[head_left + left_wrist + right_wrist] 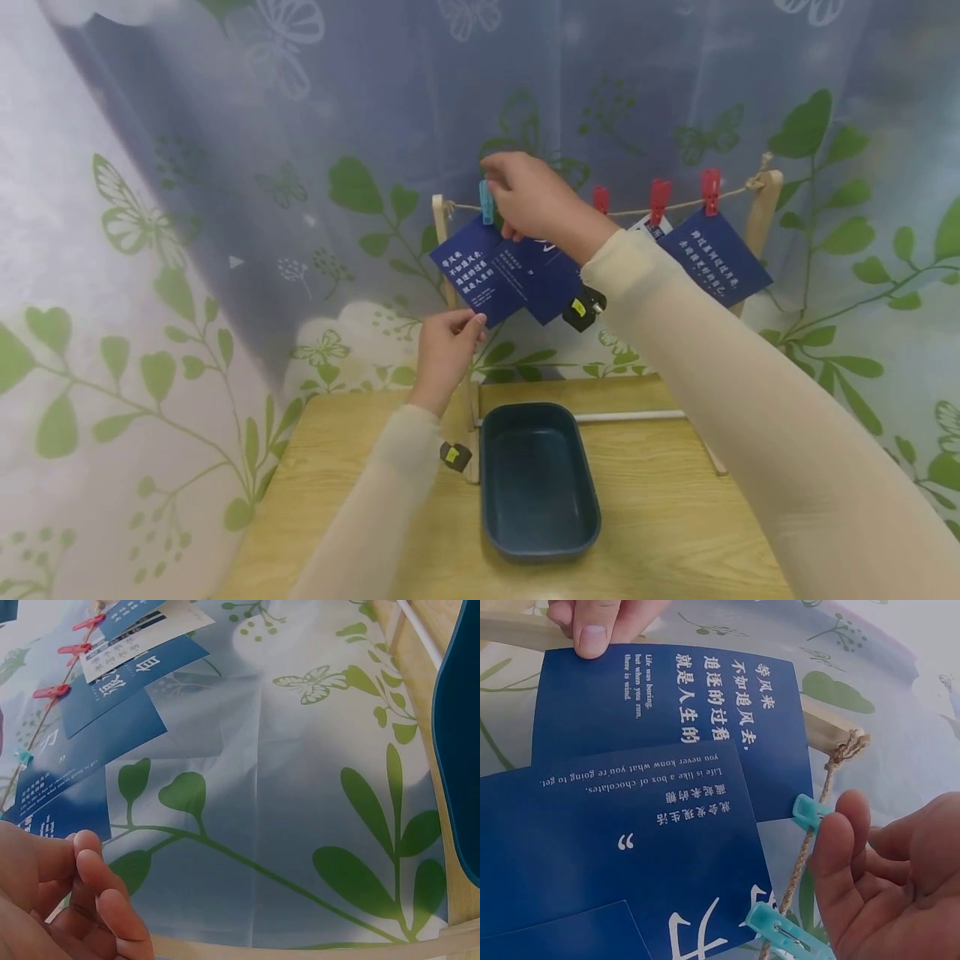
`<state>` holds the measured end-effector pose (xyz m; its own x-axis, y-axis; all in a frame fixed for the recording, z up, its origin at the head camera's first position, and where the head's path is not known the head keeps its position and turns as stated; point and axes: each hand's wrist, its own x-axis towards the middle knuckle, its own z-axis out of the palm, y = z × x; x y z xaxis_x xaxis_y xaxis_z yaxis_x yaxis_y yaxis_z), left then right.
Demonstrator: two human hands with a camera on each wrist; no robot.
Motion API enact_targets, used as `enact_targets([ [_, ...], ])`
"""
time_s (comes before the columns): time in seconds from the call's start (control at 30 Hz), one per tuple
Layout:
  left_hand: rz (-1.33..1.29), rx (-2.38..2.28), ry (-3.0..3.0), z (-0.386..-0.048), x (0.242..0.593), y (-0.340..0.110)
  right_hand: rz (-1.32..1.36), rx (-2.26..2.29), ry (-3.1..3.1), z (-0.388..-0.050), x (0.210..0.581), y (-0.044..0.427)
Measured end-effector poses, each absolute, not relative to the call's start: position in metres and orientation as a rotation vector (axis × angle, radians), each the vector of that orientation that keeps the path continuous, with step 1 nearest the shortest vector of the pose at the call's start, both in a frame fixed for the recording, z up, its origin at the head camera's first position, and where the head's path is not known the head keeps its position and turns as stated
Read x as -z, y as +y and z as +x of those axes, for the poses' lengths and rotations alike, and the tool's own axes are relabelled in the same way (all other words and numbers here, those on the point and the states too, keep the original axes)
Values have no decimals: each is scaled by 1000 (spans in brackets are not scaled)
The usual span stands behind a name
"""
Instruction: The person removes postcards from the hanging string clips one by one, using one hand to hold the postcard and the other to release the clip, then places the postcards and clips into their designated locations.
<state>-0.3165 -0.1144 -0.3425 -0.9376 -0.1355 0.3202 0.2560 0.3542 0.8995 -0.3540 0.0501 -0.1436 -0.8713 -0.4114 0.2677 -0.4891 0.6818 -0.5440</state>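
Card (477, 271): dark blue with white lettering, hanging tilted beneath the rope (738, 193), at 11 o'clock from the tub.
Left hand (447, 354): at 7 o'clock of that card, its grip together, thumb and fingers pinching the lower corner.
Right hand (543, 200): between 1 and 2 o'clock of the card, fingertips right by the clip; whether this grip pinches it or merely touches it, I cannot tell.
Turquoise clip (487, 202): on the rope, at the card's 12 o'clock corner.
Overlapping card (547, 287): also dark blue, at 3 o'clock, lying over part of the first; a second turquoise clip (789, 930) sits at its edge.
Red clips (660, 202): three, along the rope toward 2 o'clock, near further cards.
Tub (536, 483): dark blue-green, on the wooden surface (360, 475), at 5 o'clock from the first card.
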Motion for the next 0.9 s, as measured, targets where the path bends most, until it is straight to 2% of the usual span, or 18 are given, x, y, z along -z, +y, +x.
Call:
enact_targets([
  [0.9, -139, 1601, -2276, -317, 341, -111, 641, -1254, -2706, -362, 146, 50],
])
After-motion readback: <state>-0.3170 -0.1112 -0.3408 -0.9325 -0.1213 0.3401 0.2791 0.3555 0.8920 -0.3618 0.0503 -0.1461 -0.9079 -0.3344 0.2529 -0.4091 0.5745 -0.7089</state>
